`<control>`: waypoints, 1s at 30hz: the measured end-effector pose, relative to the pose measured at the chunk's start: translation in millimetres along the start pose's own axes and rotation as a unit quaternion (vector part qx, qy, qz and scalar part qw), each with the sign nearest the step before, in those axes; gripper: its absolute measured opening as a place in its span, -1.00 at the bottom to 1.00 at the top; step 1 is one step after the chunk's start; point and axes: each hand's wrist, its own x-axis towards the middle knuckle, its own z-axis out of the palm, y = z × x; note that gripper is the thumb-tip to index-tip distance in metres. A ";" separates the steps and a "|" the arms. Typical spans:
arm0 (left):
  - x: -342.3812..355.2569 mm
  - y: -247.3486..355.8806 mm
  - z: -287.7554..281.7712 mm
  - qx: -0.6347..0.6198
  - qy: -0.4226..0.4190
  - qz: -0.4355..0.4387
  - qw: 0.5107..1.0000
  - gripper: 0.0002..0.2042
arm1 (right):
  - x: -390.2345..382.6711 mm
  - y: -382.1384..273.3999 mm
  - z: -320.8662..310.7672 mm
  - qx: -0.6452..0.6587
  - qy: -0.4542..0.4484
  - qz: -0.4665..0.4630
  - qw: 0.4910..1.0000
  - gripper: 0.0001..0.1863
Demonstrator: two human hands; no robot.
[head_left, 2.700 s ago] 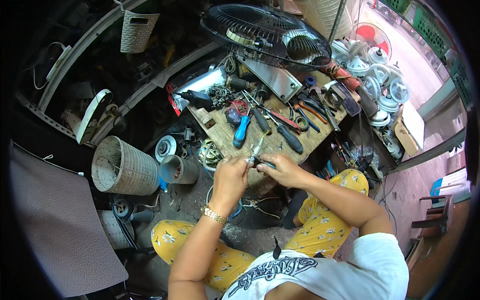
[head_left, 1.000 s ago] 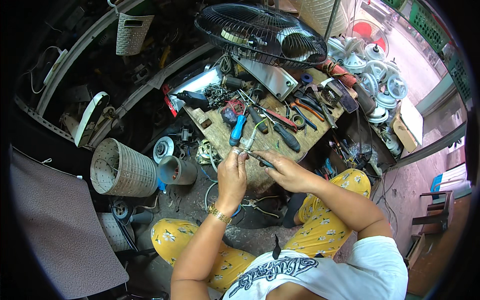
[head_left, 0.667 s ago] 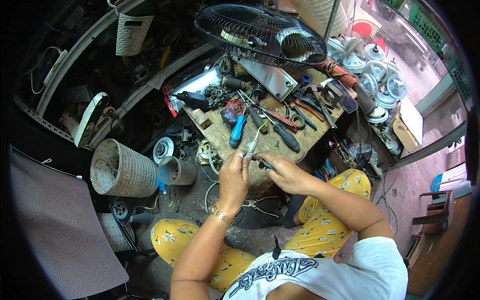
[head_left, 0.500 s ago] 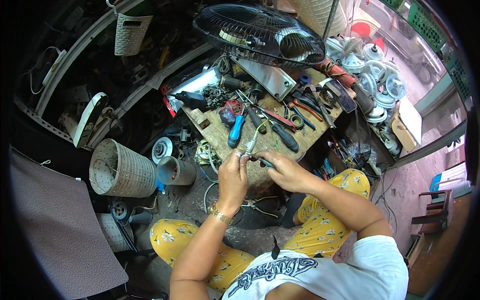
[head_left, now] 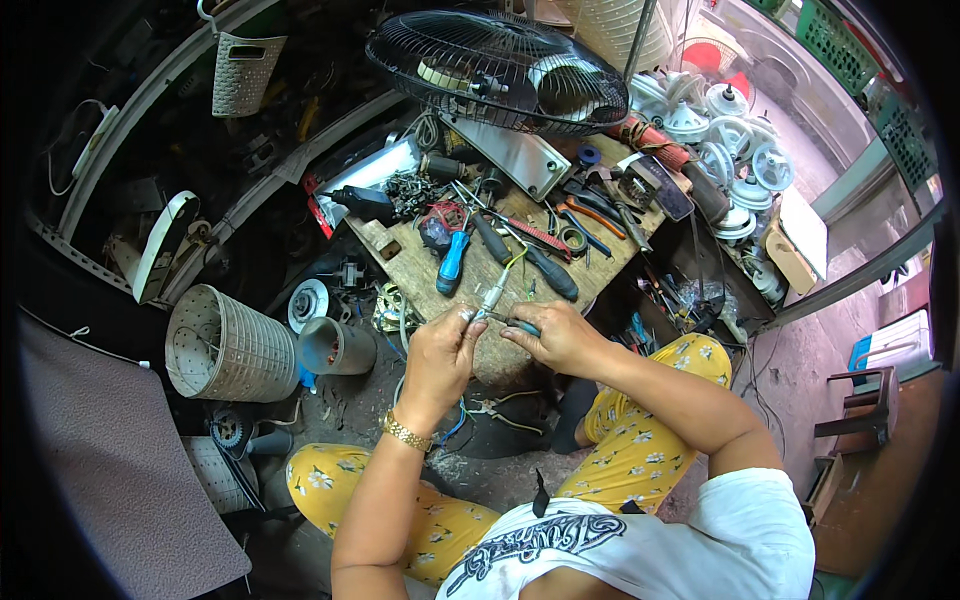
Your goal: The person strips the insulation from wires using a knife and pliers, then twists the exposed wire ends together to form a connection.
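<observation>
My left hand (head_left: 440, 357) pinches the end of a thin bundle of pale and yellow wires (head_left: 497, 287) over the near edge of a low wooden workbench (head_left: 415, 272). A gold bracelet sits on that wrist. My right hand (head_left: 556, 337) grips a small teal-handled tool (head_left: 520, 325) whose tip meets the wire ends right beside my left fingers. A blue-handled screwdriver (head_left: 452, 263) lies on the bench just beyond my hands, next to a black-handled one (head_left: 548, 275).
A black fan guard (head_left: 500, 68) lies at the bench's far end, white plastic fan parts (head_left: 722, 160) to its right. On the floor at left are a woven white basket (head_left: 227, 347), a grey cup-shaped part (head_left: 335, 346) and a grey mat (head_left: 110, 470). Pliers (head_left: 590, 215) and several tools litter the bench.
My hands stay together at the bench edge, working the wire ends. The wire bundle has tilted slightly; the head view shifted a little.
</observation>
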 end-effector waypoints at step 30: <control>-2.7 -57.3 32.2 0.033 0.156 -0.146 0.976 -0.81 | 6.6 26.0 4.5 -0.076 -0.106 0.138 0.982 -0.63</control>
